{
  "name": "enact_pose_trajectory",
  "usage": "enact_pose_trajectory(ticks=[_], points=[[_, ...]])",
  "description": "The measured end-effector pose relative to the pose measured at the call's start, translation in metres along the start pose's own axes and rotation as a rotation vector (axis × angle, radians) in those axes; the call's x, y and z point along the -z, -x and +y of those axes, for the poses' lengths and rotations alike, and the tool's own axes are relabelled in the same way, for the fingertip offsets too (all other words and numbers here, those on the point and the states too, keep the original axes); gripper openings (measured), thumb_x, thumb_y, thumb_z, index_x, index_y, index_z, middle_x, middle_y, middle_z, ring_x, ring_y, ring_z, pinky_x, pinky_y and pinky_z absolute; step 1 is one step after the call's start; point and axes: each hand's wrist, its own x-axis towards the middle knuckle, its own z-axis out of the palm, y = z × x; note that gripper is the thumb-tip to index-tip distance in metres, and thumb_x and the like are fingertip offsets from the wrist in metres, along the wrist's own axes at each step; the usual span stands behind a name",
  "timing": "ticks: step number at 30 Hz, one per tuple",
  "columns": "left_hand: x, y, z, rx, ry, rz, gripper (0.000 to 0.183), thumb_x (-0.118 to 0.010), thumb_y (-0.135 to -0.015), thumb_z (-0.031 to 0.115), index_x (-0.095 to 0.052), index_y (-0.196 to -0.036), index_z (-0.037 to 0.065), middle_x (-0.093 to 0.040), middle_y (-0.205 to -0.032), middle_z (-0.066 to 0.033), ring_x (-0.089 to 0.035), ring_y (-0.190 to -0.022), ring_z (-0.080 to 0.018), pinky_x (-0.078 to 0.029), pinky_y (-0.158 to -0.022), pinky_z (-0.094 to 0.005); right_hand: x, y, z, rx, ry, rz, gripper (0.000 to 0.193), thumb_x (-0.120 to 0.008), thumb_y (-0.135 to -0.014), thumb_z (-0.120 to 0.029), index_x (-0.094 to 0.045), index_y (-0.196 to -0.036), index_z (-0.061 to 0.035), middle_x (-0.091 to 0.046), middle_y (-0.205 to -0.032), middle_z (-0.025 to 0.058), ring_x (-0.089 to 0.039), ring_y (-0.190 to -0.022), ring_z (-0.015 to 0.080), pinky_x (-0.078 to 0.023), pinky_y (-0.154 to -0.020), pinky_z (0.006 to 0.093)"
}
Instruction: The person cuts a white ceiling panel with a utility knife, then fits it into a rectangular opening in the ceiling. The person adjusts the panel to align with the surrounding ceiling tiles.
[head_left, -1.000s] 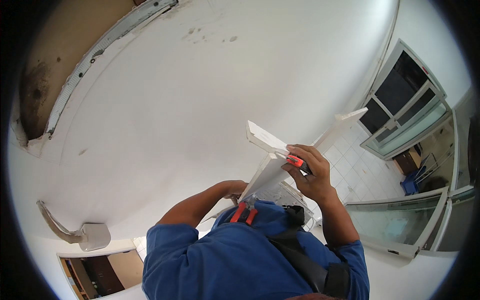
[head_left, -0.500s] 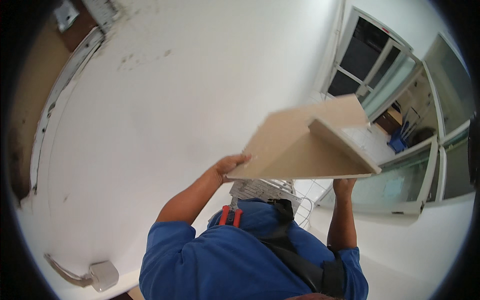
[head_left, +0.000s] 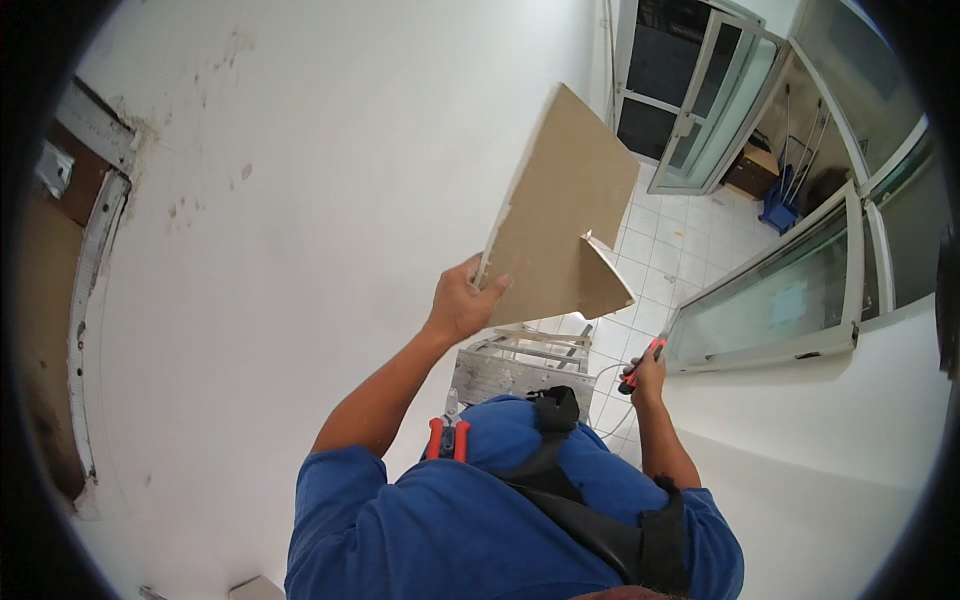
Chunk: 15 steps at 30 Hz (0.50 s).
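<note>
My left hand [head_left: 466, 300] grips the left edge of a tan drywall board [head_left: 560, 200], thumb on its face and the other fingers behind. The board is held up and tilted in front of me. At its lower right, a folded flap [head_left: 607, 280] sticks out from a torn, pale break line. Lower and to the right, apart from the board, my right hand [head_left: 647, 378] is closed around a red and black utility knife [head_left: 642, 366]. Its tip points up and away from me.
Below me is a worn metal step platform [head_left: 520, 375]. Red-handled pliers [head_left: 448, 438] hang at my chest. An open glass window sash [head_left: 770, 300] juts in at the right. Beyond are a glass door [head_left: 690, 110], a tiled floor [head_left: 655, 235] and a blue dustpan [head_left: 778, 212]. A white wall [head_left: 300, 200] runs along the left.
The board has swung from nearly level to more upright. My right hand has left its underside and moved lower, with the knife now visible in it. My left hand still grips the board.
</note>
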Motion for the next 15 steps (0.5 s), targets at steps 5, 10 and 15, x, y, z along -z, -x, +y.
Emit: enact_pose_trajectory(ticks=[5,10,15], points=[[0.004,0.025,0.03,-0.068,-0.064,0.048,0.036,-0.07,-0.098,0.019,-0.069,-0.128,-0.002,-0.08,-0.102,-0.0185,-0.076,-0.092,-0.019,-0.059,-0.082,-0.0336,-0.071,0.045,-0.049,0.869,0.553,-0.166,0.044,-0.057,-0.105,-0.013,-0.05,-0.148,-0.0075,-0.071,-0.121,0.0274,-0.07,-0.112,0.0452,-0.056,-0.092,0.0455],[-0.001,0.028,0.063,-0.11,0.067,0.111,0.034,-0.068,-0.101,0.015,-0.068,-0.128,-0.005,-0.079,-0.105,-0.0174,-0.075,-0.094,-0.0179,-0.059,-0.083,-0.0341,-0.129,0.05,-0.105,1.016,0.531,-0.155,0.034,-0.06,-0.105,-0.012,-0.055,-0.138,-0.006,-0.07,-0.111,0.0291,-0.07,-0.093,0.0501,-0.057,-0.074,0.0545],[0.009,0.029,0.099,-0.165,0.045,0.149,0.033,-0.068,-0.101,0.014,-0.067,-0.128,-0.006,-0.079,-0.105,-0.0168,-0.073,-0.096,-0.016,-0.058,-0.084,-0.0326,-0.152,0.043,-0.149,1.172,0.547,-0.122,0.03,-0.06,-0.105,-0.011,-0.055,-0.133,-0.0018,-0.069,-0.107,0.0277,-0.07,-0.09,0.0493,-0.056,-0.072,0.0542]])
